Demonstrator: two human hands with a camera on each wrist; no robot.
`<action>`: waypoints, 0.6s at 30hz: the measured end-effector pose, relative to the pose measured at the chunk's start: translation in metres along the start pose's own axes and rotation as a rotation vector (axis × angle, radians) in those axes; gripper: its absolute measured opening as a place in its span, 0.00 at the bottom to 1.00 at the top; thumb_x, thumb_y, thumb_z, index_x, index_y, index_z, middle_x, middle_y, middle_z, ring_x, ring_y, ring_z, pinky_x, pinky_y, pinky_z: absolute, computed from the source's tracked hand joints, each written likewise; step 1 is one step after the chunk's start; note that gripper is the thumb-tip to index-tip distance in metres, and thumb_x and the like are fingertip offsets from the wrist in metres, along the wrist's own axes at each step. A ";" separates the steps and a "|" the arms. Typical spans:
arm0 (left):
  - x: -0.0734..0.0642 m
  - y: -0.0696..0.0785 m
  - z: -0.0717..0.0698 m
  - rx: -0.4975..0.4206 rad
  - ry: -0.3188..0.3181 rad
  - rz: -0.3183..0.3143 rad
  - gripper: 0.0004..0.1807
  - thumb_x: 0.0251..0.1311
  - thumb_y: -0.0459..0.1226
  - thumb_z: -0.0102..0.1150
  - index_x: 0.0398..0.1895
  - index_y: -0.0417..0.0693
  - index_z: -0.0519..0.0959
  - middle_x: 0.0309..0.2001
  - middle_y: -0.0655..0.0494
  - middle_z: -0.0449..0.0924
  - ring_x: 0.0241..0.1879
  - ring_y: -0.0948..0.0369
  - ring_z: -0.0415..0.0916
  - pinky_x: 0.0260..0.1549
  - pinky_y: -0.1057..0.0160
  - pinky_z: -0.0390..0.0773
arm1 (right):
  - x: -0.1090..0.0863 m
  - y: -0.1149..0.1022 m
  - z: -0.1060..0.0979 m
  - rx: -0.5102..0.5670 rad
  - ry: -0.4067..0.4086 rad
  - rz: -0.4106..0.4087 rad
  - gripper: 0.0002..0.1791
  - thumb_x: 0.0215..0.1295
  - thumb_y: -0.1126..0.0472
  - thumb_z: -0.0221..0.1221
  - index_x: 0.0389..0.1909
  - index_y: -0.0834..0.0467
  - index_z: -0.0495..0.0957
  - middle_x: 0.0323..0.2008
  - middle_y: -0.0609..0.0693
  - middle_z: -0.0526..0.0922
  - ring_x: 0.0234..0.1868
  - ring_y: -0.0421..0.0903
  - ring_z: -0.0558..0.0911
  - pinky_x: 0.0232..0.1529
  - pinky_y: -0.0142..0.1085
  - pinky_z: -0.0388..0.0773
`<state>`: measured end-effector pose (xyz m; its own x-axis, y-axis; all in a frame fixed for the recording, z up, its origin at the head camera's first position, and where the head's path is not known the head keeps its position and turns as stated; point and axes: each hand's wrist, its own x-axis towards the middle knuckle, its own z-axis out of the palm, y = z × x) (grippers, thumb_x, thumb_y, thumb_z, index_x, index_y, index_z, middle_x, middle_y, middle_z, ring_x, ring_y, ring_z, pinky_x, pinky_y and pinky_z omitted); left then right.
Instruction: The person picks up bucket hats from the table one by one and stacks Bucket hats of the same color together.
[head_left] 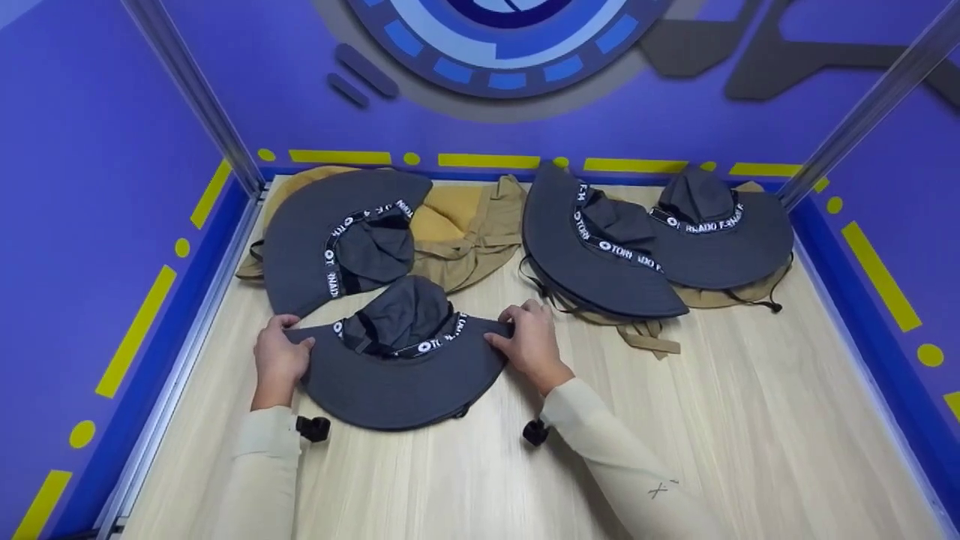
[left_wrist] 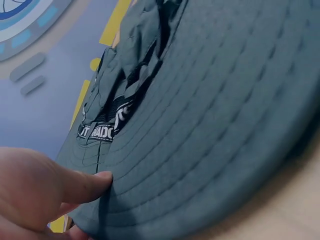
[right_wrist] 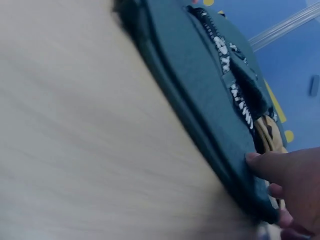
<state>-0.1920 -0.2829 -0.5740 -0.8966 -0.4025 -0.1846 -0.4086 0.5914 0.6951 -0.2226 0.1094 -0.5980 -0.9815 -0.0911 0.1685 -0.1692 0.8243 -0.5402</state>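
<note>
At the left corner of the front hat [head_left: 405, 375], pinches the dark brim [left_wrist: 200, 140] with the left hand [head_left: 283, 360], thumb on top. Should keep a light, even outward pull there, to avoid puckering the stitched cloth. Lies mid-table between both hands, just in front of the back-left hat [head_left: 296, 240], with a crumpled crown [head_left: 412, 311] on the far side; probably worth smoothing before letting go. At the right corner, pinches likewise with the right hand [head_left: 532, 341]; best to match the left hand's height, to keep the seemingly doubled brim from slipping out of line. Underneath, shows pale wood grain on the table [head_left: 750, 420]. Around, runs from a blue left wall [head_left: 90, 187] and metal post [head_left: 194, 86], past a round emblem [head_left: 510, 45], to a matching post [head_left: 870, 111] and blue right wall [head_left: 922, 232].
</note>
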 end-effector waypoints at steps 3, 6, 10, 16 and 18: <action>-0.001 0.002 0.004 0.083 0.028 -0.025 0.24 0.69 0.34 0.58 0.66 0.41 0.70 0.65 0.31 0.68 0.65 0.31 0.61 0.65 0.37 0.63 | -0.001 0.000 0.003 -0.024 0.019 -0.015 0.20 0.51 0.46 0.77 0.36 0.56 0.86 0.39 0.55 0.80 0.42 0.56 0.74 0.48 0.48 0.71; -0.003 0.007 0.005 0.131 0.019 -0.057 0.24 0.70 0.36 0.56 0.69 0.44 0.68 0.67 0.29 0.63 0.65 0.31 0.58 0.63 0.35 0.61 | 0.000 0.000 0.004 -0.016 0.030 -0.024 0.19 0.51 0.47 0.77 0.36 0.55 0.85 0.39 0.55 0.80 0.42 0.57 0.74 0.49 0.49 0.71; -0.007 0.016 0.006 0.146 0.006 -0.058 0.28 0.70 0.40 0.53 0.71 0.45 0.65 0.70 0.28 0.56 0.68 0.31 0.52 0.64 0.32 0.57 | -0.001 0.006 0.005 0.021 0.012 -0.048 0.18 0.54 0.47 0.76 0.37 0.54 0.85 0.39 0.55 0.79 0.43 0.56 0.74 0.49 0.50 0.71; -0.021 0.040 0.022 0.142 0.079 0.325 0.29 0.66 0.41 0.62 0.68 0.43 0.69 0.72 0.32 0.60 0.72 0.32 0.53 0.65 0.29 0.58 | -0.001 0.023 -0.008 0.136 -0.012 -0.091 0.20 0.59 0.46 0.73 0.46 0.53 0.85 0.42 0.55 0.77 0.46 0.55 0.72 0.50 0.48 0.71; -0.030 0.052 0.033 0.155 0.069 0.532 0.30 0.63 0.41 0.65 0.67 0.43 0.72 0.72 0.34 0.63 0.72 0.31 0.55 0.67 0.29 0.57 | 0.001 0.028 -0.019 0.170 0.010 -0.109 0.20 0.59 0.47 0.73 0.46 0.55 0.85 0.43 0.55 0.77 0.46 0.56 0.71 0.49 0.47 0.70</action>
<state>-0.1917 -0.2168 -0.5557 -0.9750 -0.0620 0.2132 0.0723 0.8192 0.5689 -0.2268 0.1430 -0.5970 -0.9556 -0.1686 0.2418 -0.2884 0.7038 -0.6492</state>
